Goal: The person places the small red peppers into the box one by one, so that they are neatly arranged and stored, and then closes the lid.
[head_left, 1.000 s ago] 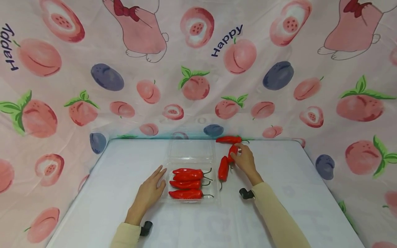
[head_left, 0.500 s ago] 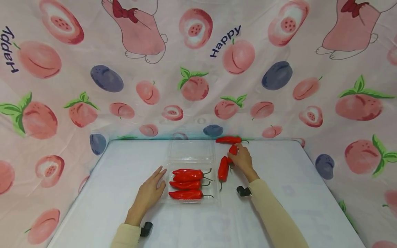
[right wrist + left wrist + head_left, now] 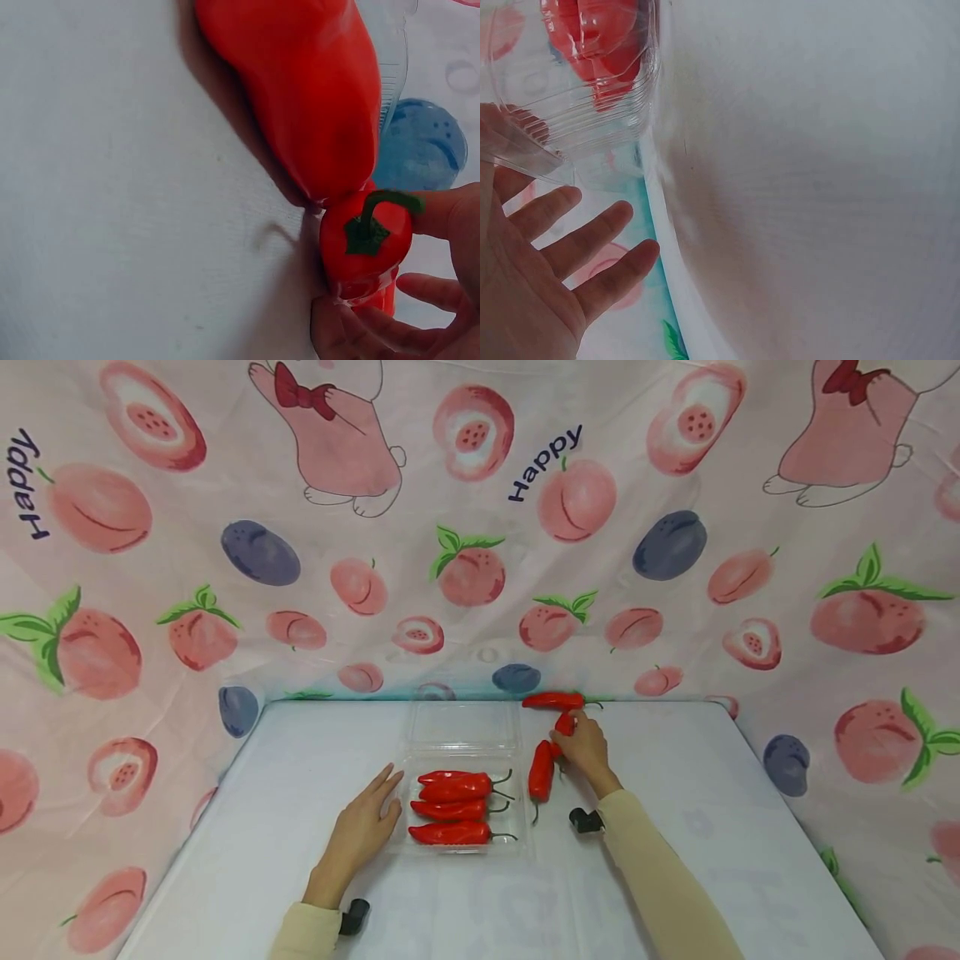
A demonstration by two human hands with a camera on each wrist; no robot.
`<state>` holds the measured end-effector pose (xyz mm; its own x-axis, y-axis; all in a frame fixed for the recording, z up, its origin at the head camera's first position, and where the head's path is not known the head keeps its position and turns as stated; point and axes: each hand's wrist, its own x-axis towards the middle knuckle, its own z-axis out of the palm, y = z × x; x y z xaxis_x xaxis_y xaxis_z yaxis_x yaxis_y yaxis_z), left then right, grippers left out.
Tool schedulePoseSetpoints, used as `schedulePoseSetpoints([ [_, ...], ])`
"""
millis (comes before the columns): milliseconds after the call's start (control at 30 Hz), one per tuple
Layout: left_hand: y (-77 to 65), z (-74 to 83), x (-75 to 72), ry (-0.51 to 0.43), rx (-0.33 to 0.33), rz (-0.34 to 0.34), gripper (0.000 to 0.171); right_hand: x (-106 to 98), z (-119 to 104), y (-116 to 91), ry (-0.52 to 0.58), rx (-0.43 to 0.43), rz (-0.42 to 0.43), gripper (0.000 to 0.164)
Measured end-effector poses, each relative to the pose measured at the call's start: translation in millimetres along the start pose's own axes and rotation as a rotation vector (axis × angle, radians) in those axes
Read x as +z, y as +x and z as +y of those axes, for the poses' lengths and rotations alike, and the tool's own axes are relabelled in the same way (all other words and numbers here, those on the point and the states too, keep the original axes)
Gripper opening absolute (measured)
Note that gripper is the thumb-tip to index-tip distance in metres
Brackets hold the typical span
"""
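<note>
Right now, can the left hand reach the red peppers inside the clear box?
Probably yes: the lid is folded back, leaving the red peppers uncovered; the left hand need only cross the wall of the clear box.

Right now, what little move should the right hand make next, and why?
Probably lift the pepper in the right hand toward the clear box: the hand pinches that pepper, the lid is open, and four other peppers lie inside.

I'm watching a pink cloth (image 3: 495,506) rising behind and beside the white desk (image 3: 705,810); printed peaches (image 3: 577,500), blue fruits (image 3: 670,545), bow-wearing animals (image 3: 345,452) and "Happy" lettering (image 3: 545,463) are dotting it.
</note>
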<state>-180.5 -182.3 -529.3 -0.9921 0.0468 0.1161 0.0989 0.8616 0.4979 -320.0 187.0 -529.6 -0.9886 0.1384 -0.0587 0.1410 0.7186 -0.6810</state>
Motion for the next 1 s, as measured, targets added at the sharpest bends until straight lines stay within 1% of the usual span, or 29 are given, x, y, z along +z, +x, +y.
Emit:
schedulePoseSetpoints([
  [200, 0.1, 1.1, 0.2, -0.002, 0.001, -0.001, 0.050, -3.4, -0.2, -1.8, -0.017, 0.003, 0.019, 0.061],
  [433, 0.2, 2.0, 1.3, -0.003, 0.009, 0.019, 0.050, -4.8, 2.7, -3.9, -0.007, 0.046, 0.004, 0.061],
  [667, -0.1, 2.6, 1.3, -0.011, 0.015, 0.026, 0.049, -7.5, 6.4, -5.5, 0.002, 0.048, -0.004, 0.057],
  [867, 0.2, 2.0, 1.8, 0.004, 0.005, 0.005, 0.051, -7.0, 10.0, -8.1, 0.010, 0.054, -0.011, 0.057],
  [1000, -0.4, 1.0, 0.7, 0.000, -0.001, -0.003, 0.050, -7.9, 8.6, -10.3, 0.012, 0.061, -0.017, 0.058],
])
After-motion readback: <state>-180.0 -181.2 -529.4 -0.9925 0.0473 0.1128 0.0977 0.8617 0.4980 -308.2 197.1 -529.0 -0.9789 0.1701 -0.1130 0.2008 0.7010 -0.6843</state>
